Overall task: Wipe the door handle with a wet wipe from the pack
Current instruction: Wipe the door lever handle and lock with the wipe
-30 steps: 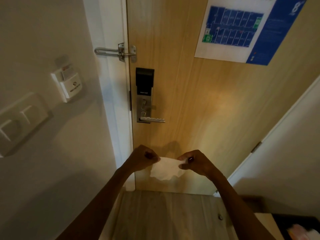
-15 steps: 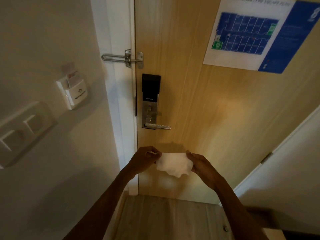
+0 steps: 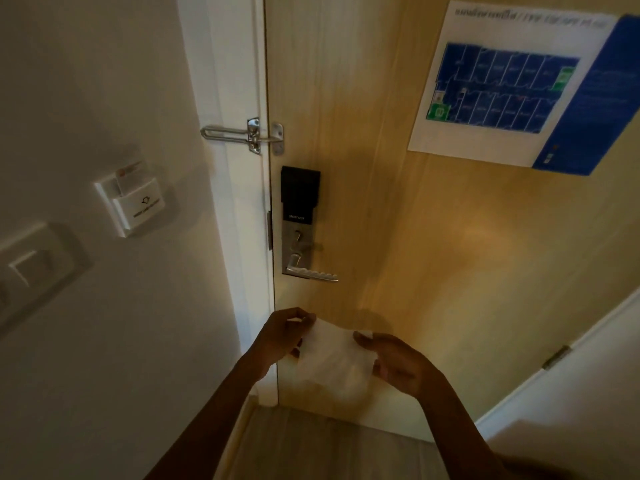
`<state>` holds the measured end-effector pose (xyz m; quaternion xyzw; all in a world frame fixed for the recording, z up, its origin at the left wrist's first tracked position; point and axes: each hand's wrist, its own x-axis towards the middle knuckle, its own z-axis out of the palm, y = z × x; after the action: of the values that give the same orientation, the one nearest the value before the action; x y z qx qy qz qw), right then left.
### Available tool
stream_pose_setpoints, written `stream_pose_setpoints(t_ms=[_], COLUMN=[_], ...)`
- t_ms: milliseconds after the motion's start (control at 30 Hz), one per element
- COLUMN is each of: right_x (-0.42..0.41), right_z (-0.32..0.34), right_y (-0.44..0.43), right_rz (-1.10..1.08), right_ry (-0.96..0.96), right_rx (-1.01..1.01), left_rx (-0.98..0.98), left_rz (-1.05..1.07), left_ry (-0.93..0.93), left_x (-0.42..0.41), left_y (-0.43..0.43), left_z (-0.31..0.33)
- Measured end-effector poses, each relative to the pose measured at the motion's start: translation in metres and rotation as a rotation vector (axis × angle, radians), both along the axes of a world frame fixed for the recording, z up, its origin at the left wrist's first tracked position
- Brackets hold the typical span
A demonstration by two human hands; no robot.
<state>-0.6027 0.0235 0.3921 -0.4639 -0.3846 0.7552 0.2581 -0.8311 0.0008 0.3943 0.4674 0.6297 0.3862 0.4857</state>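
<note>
Now both hands hold one white wet wipe (image 3: 334, 358) spread out between them, in front of the low part of the wooden door (image 3: 398, 237). The left hand (image 3: 282, 336) pinches the wipe's top left corner. The right hand (image 3: 394, 363) grips its right edge with the thumb on top. The silver door handle (image 3: 313, 270) sticks out to the right near the door's left edge, above the wipe and not touching it. A metal latch (image 3: 254, 135) sits higher up.
</note>
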Motion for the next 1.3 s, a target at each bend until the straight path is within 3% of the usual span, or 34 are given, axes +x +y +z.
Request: stream_pose_setpoints(t_ms=[133,467,733,900,1100,1300], right_x=[0.002,0.004,-0.014,-0.003,-0.017,-0.071], right_z=[-0.004,-0.021,-0.01,0.012,0.031,0.029], right_y=[0.012,0.038,0.052,0.063,0.082,0.113], right_rz=[0.017,0.097,-0.033,-0.202,-0.495,-0.502], right_ry=[0.059,-0.002,-0.089,-0.179,-0.395,-0.705], right_rx=[-0.007,0.032,0.028,0.187,0.485,0.755], left_rx=[-0.016,-0.033,-0.03,-0.047,0.038,0.185], left_rz=[0.028,0.024,-0.081,-0.208,0.024,0.094], left_ry=[-0.06,-0.08,-0.152,-0.186,-0.138,0.018], left_x=[0.003,-0.003,-0.036,-0.063,-0.098,-0.1], left_y=[0.004,0.008,0.049,0.066,0.105,0.144], left_z=[0.002,-0.017,-0.022,-0.024,-0.037,-0.031])
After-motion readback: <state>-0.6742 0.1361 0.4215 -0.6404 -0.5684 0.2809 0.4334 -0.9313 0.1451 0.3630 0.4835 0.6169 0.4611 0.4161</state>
